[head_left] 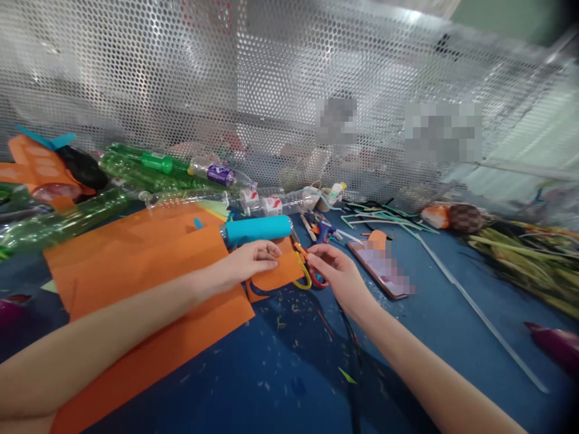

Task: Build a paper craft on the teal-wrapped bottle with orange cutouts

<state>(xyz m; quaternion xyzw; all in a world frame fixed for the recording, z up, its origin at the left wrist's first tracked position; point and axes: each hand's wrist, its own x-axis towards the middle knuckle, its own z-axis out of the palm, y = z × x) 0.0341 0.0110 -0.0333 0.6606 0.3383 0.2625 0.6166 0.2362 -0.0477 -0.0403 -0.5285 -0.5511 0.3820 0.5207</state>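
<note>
My left hand [254, 260] is loosely curved, thumb and fingers apart, over a small orange paper piece [283, 265]. Just beyond it lies a bottle wrapped in bright blue [259, 229]. Between finger and thumb, my right hand [335, 270] pinches a small orange paper strip [300, 249]. Close to those fingertips are a yellow scissor handle [304, 279] and a red scissor handle [319, 281], partly covered. Large orange paper sheets [181, 337] spread under my left forearm.
A phone [380, 271] lies right of my right hand, near a blue glue gun [324, 230]. Several plastic bottles [176, 175] line the perforated metal screen [280, 66]. Long pale strips [479, 313] and dried leaves [525, 265] are on the right. A dark cable [355, 374] crosses the blue surface.
</note>
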